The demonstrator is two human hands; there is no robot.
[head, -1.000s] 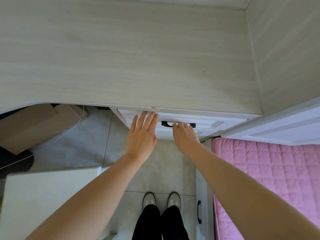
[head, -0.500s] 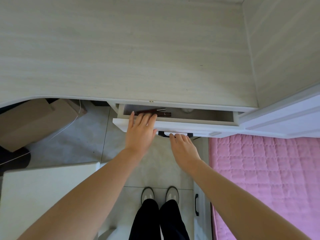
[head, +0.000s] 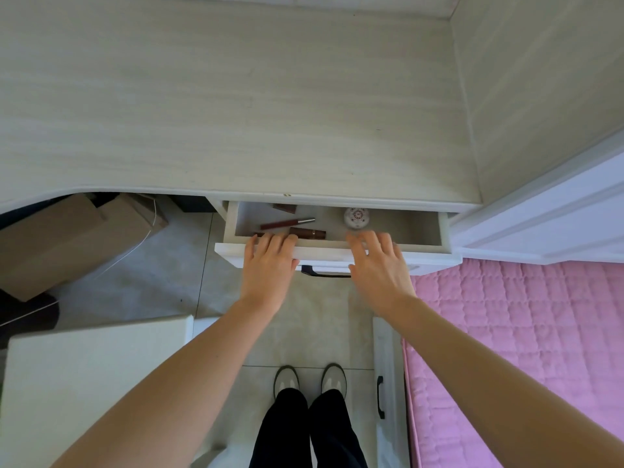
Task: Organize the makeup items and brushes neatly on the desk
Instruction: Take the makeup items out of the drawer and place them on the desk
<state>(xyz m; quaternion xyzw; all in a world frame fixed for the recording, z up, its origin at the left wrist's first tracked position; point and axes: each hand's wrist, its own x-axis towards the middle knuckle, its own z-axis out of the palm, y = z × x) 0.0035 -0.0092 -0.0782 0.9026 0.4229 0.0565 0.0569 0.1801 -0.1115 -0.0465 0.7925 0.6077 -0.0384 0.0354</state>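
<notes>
Open drawer (head: 337, 256) holds three brown makeup tubes (head: 307, 233) beyond the left hand (head: 268, 265) and one round jar (head: 356, 217) beyond the right hand (head: 380, 265). Both hands' fingers (head: 270, 239) lie straight over the drawer front, gripping nothing.

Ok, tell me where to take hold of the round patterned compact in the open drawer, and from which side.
Take the round compact by its rim, thumb and fingers on opposite edges, coming straight down from above with the right hand, which is nearest. It lies flat on the drawer floor, apart from the tubes, so only its edge offers a hold.
</notes>
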